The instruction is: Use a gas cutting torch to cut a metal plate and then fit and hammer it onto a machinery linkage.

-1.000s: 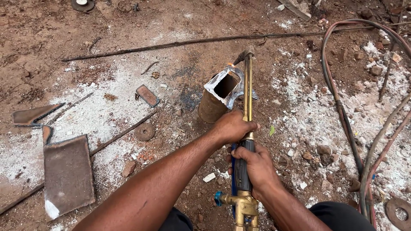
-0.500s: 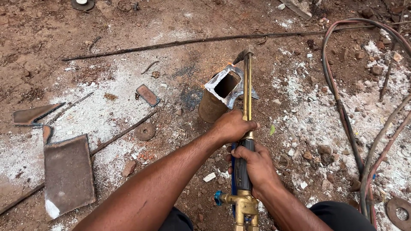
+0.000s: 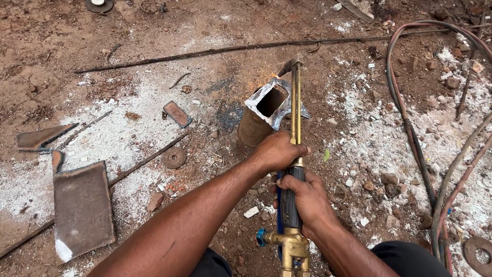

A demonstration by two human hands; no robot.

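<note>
Bare dirt left of metal block (image 3: 266,115), hoses (image 3: 410,128) crowd right — perhaps passable between

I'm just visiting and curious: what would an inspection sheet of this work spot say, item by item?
Surface: bare reddish dirt ground with white ashy patches.
Job's things: brass cutting torch, tip at a rusty metal pipe piece with a square opening; small sparks there.
Clutter: flat rusty plate, round washer, long thin rod, stones.
Hands: left hand grips the torch tube; right hand grips the dark handle.
Cables: hoses curve along the right side.
Surroundings: nothing seen beyond the ground.
</note>
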